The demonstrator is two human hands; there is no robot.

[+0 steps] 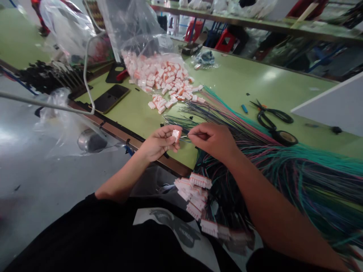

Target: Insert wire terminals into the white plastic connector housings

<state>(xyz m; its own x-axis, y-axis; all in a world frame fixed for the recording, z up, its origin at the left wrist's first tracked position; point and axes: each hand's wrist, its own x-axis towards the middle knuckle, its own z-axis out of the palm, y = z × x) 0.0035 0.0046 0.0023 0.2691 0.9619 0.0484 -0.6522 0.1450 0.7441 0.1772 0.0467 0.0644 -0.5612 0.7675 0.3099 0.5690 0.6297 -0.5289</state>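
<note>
My left hand (160, 143) pinches a small white and orange connector housing (176, 134) above the table's front edge. Just to its right, my right hand (211, 140) has thumb and forefinger closed on a thin wire (185, 136), whose end points at the housing. Whether the wire's tip is inside the housing I cannot tell. Under and beyond my right hand lies a spread of loose wires (255, 151) in green, pink and dark colours. Several wired connectors (195, 192) hang in a cluster near my lap, below my right forearm.
Behind my hands, loose connector housings (170, 77) spill from a clear plastic bag (141, 49). A phone (109, 98) lies at the left edge, near a bent metal rod (86, 68). Black scissors (269, 115), a tape roll (285, 138) and a small blue piece (244, 108) are at right.
</note>
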